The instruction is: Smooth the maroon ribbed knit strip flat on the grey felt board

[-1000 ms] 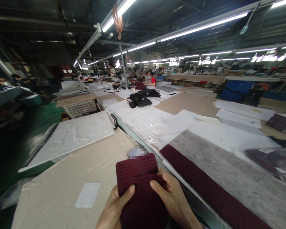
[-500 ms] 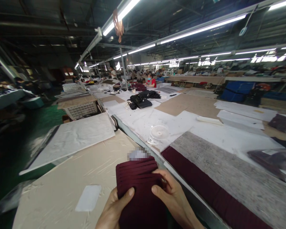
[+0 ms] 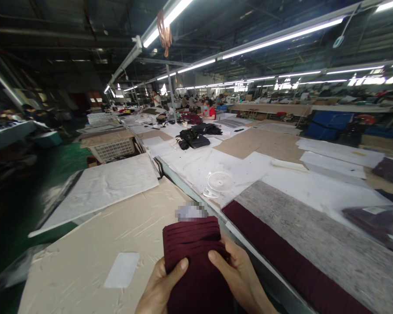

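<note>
Between my two hands is a stack of maroon fabric pieces, its layered edges fanned in steps at the far end. My left hand grips the left side, thumb lying on top and fingers hidden underneath. On the right side, my right hand clasps the stack with its thumb on the upper face and its fingers curled round the edge. The stack is held above the near edge of the worktable, and its lower end runs out of view. A blurred pale patch sits just beyond it.
A long maroon fabric strip lies along the table edge beside a grey speckled sheet. Farther up stand a small white fan and dark garments. At left is a beige-covered surface. A person in red sits farther back.
The right hand's fingers have moved from the top layers down round the side edge. The stack has shifted slightly right, and its stepped edges show more clearly.
</note>
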`<state>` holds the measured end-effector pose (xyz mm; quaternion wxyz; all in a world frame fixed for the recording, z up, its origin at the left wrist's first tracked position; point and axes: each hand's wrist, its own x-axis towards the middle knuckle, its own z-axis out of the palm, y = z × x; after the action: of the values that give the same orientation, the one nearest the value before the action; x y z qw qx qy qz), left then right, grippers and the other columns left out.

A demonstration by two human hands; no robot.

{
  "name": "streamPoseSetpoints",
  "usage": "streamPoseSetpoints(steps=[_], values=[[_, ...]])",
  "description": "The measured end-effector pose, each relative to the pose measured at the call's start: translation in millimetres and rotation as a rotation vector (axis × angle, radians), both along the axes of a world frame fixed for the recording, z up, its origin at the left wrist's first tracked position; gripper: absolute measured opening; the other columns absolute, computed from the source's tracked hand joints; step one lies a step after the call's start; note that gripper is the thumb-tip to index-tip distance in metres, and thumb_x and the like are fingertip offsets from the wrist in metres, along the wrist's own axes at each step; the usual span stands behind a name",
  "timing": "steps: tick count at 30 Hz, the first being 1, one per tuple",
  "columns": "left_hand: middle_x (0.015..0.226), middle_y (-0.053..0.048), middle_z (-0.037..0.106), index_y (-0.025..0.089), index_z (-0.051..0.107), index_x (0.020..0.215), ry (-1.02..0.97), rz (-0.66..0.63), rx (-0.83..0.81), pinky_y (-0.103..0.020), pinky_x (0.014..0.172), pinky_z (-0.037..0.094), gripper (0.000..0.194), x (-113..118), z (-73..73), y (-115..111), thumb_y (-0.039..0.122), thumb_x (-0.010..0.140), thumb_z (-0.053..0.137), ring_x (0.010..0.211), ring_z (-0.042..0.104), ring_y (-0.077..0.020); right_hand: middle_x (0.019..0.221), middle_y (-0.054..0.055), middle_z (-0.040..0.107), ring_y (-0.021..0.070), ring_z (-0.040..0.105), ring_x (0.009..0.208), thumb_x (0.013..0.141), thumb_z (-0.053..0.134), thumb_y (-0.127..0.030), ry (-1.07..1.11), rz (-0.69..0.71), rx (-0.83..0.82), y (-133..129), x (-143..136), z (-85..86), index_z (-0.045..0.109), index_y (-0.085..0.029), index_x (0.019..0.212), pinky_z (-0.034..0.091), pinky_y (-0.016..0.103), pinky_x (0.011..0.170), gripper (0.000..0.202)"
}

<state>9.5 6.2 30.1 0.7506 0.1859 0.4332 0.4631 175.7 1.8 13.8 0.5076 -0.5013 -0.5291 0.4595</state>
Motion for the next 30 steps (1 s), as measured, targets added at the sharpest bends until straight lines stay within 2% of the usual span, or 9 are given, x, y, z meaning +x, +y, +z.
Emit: streamPoseSetpoints(steps=[2,5,7,10,14,17,21,27,30], values=[[0.086,-0.01,0.076,0.016,0.075,0.09,0.018,0.002,0.01,-0.034,0.082,0.053,0.037,0.0,-0.1,-0.3,0.028,0.056,0.083,0.085,0.069,-0.0279,0.091,0.004,0.064,0.0198,0.061,0.082,0.081,0.061,-0.03,0.05,-0.015,-0.033,0.3,0.4,-3.6,0.062,-0.022,0.092,0.05,0.032,0.075,0.014],[0.085,-0.011,0.075,0.014,0.074,0.09,0.027,-0.015,0.018,-0.036,0.08,0.054,0.039,-0.7,-0.4,-1.2,0.028,0.055,0.084,0.085,0.069,-0.0297,0.11,0.005,0.062,0.0187,0.062,0.089,0.076,0.067,-0.03,0.183,-0.027,-0.081,1.7,3.0,-7.7,0.055,-0.026,0.11,0.05,0.03,0.077,0.036],[0.085,-0.011,0.075,0.014,0.075,0.089,0.02,-0.028,0.016,-0.036,0.08,0.054,0.038,-1.2,-0.1,-2.0,0.028,0.055,0.084,0.084,0.069,-0.0298,0.108,0.004,0.062,0.0175,0.062,0.088,0.074,0.07,-0.033,0.269,0.015,-0.105,2.3,5.0,-8.5,0.053,-0.027,0.11,0.05,0.028,0.074,0.04],[0.086,-0.011,0.075,0.015,0.074,0.09,0.012,-0.025,0.026,-0.034,0.079,0.054,0.036,-1.4,1.5,-2.6,0.027,0.057,0.083,0.084,0.069,-0.0287,0.096,0.003,0.064,0.017,0.062,0.081,0.074,0.071,-0.038,0.356,0.11,-0.131,0.9,5.9,-7.4,0.055,-0.025,0.103,0.05,0.028,0.069,0.036],[0.083,-0.01,0.075,0.014,0.074,0.087,0.022,-0.018,0.04,-0.032,0.076,0.054,0.034,-1.2,3.2,-2.7,0.028,0.057,0.083,0.082,0.069,-0.0275,0.081,0.001,0.061,0.0163,0.058,0.073,0.081,0.064,-0.036,0.208,0.126,-0.07,-3.1,3.2,-2.5,0.06,-0.021,0.086,0.049,0.031,0.073,0.017],[0.085,-0.01,0.075,0.015,0.074,0.089,0.027,-0.039,0.044,-0.028,0.069,0.054,0.036,-2.0,1.2,-4.0,0.028,0.056,0.084,0.082,0.069,-0.0263,0.082,0.001,0.061,0.017,0.057,0.077,0.085,0.059,-0.032,0.076,0.09,-0.005,-4.0,1.7,2.7,0.064,-0.021,0.087,0.048,0.033,0.082,0.013],[0.085,-0.011,0.075,0.016,0.074,0.091,0.033,-0.052,0.048,-0.026,0.065,0.054,0.038,-2.6,-3.3,-6.6,0.029,0.056,0.084,0.082,0.069,-0.0261,0.094,0.003,0.065,0.0198,0.059,0.086,0.087,0.056,-0.029,0.044,0.088,0.03,-2.8,1.2,5.9,0.065,-0.023,0.103,0.047,0.035,0.086,0.019],[0.081,-0.009,0.076,0.017,0.075,0.087,0.031,-0.023,0.012,-0.031,0.075,0.054,0.032,0.4,-1.7,-7.5,0.028,0.059,0.082,0.08,0.07,-0.0261,0.093,0.005,0.067,0.0219,0.062,0.086,0.082,0.06,-0.03,0.045,0.017,-0.012,-3.4,2.5,-1.2,0.064,-0.022,0.098,0.049,0.037,0.084,0.019],[0.081,-0.009,0.076,0.017,0.075,0.087,0.036,-0.036,0.014,-0.033,0.077,0.053,0.033,0.3,-0.9,-7.4,0.028,0.057,0.083,0.08,0.069,-0.0272,0.111,0.007,0.063,0.0229,0.063,0.094,0.074,0.068,-0.029,0.135,-0.037,-0.079,-3.5,6.7,-3.6,0.057,-0.025,0.112,0.05,0.035,0.082,0.04]])
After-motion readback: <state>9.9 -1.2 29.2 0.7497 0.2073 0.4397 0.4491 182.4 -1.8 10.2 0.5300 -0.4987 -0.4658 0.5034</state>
